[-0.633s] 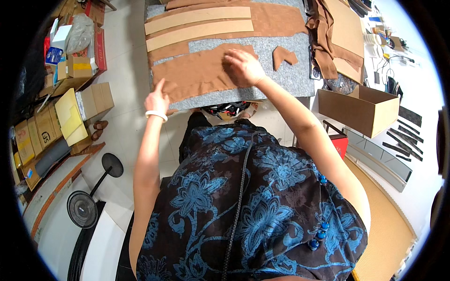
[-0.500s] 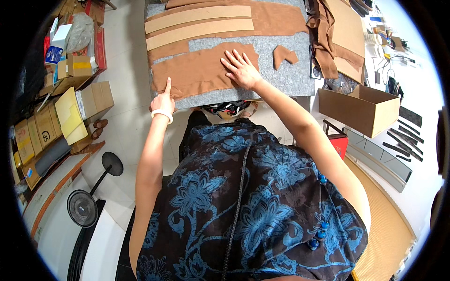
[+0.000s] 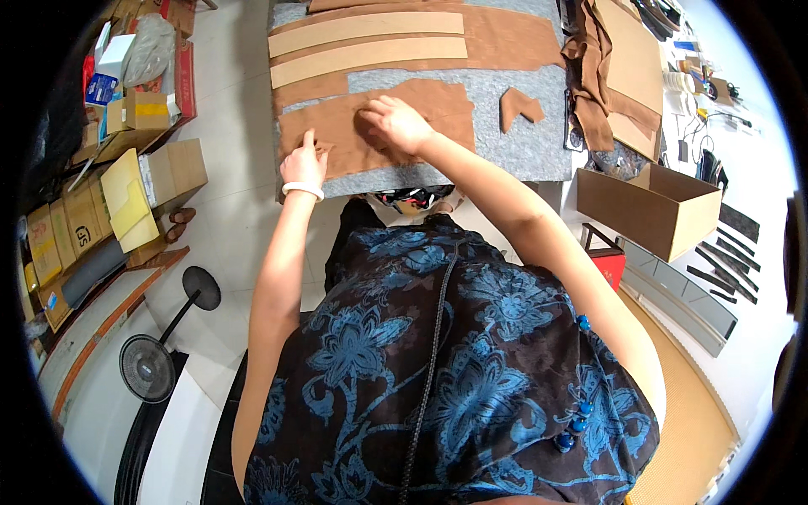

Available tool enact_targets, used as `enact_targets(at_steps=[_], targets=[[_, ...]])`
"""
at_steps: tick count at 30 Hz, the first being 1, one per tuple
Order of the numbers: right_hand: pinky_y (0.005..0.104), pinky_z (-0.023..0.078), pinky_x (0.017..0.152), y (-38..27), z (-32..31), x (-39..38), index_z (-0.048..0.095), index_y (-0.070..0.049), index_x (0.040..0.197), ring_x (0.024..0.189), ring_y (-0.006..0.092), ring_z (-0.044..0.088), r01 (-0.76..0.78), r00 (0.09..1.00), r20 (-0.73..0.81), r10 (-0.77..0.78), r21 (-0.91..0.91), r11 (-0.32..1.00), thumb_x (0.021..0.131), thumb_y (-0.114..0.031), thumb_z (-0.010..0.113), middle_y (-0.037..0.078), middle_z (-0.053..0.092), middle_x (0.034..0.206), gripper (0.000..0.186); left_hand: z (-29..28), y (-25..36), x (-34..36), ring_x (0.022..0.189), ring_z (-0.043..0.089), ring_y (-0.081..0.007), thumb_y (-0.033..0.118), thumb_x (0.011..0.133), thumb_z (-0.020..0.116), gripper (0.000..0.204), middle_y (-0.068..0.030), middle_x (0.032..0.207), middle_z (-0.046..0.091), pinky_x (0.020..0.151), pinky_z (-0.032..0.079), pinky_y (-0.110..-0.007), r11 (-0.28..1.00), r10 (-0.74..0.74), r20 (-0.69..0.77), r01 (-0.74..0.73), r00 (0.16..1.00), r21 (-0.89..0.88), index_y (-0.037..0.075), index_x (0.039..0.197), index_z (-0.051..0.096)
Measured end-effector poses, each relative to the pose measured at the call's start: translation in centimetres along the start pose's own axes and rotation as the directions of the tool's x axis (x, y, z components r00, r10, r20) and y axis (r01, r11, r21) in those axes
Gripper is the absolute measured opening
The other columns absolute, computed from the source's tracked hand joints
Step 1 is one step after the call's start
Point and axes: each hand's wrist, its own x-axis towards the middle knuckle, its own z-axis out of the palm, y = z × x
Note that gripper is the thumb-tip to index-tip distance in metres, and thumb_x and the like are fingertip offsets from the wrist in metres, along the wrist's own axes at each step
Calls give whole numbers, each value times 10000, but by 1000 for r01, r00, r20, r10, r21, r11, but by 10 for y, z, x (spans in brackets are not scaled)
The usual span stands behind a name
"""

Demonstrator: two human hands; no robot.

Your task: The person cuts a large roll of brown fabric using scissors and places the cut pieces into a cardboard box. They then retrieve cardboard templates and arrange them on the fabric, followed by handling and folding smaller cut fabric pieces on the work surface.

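Observation:
My left hand (image 3: 305, 164), with a white bracelet at the wrist, rests on the near brown fabric piece (image 3: 446, 118), index finger stretched out and other fingers bent beside a small crease. My right hand (image 3: 397, 124) lies on that same piece to the right, fingers slightly bent and apart. Beyond it are two pale tan strips (image 3: 366, 60) over a longer brown piece (image 3: 513, 42). A small angular brown offcut (image 3: 512, 112) sits at the right on the grey felt-covered tabletop (image 3: 526, 156).
Heaped brown fabric (image 3: 599, 126) lies on cardboard at the table's right, above an open carton (image 3: 623, 202). Stacked boxes (image 3: 135, 118) fill the left side. A round-based black stand (image 3: 147, 366) is at lower left. Black strips (image 3: 724, 261) lie on a white surface at right.
My right hand has slid left across the brown piece and its fingers have bent more. My left hand has moved slightly up and right since half a second ago.

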Motion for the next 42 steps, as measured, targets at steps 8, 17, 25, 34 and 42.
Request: enact_targets(at_steps=[8, 17, 25, 34, 42], targets=[[352, 408, 975, -10, 6, 3, 552, -87, 1283, 1142, 240, 477, -9, 999, 45, 7, 27, 1000, 814, -232, 659, 64, 527, 1233, 502, -9, 4, -2, 804, 674, -345, 191, 820, 681, 782, -160, 881, 692, 750, 541, -474, 996, 83, 134, -86, 988, 18, 386, 1468, 290], [414, 412, 956, -20, 5, 12, 551, -102, 1278, 1139, 278, 472, -107, 985, 128, 116, -76, 991, 830, -276, 644, 83, 519, 1213, 490, -9, 0, 4, 828, 660, -372, 187, 818, 686, 780, -185, 887, 682, 759, 532, -479, 993, 107, 118, -99, 987, -70, 367, 1467, 294], [435, 440, 895, -1, 12, 34, 680, -199, 1081, 1060, 267, 522, -140, 990, 41, 137, 62, 988, 853, -293, 625, 42, 592, 1045, 252, -14, -30, 1, 805, 664, -338, 140, 790, 685, 641, -175, 839, 678, 738, 539, -439, 970, 22, -6, -22, 1000, -244, 304, 1375, 481], [483, 418, 927, 5, 28, 67, 719, -192, 965, 1108, 278, 518, -411, 891, 237, 387, 55, 910, 774, -352, 709, 65, 611, 1078, 250, -15, -17, -42, 792, 681, -357, 298, 840, 650, 857, -187, 862, 694, 738, 544, -471, 992, -99, 211, 78, 972, 102, 255, 1528, 141], [486, 425, 903, 5, 26, 63, 683, -159, 930, 1076, 294, 536, -401, 904, 203, 375, 105, 910, 780, -308, 706, 75, 612, 1046, 212, -1, -20, -46, 794, 666, -399, 412, 877, 581, 845, -210, 856, 688, 720, 529, -500, 984, -179, 192, 179, 965, 20, 268, 1533, 68]])
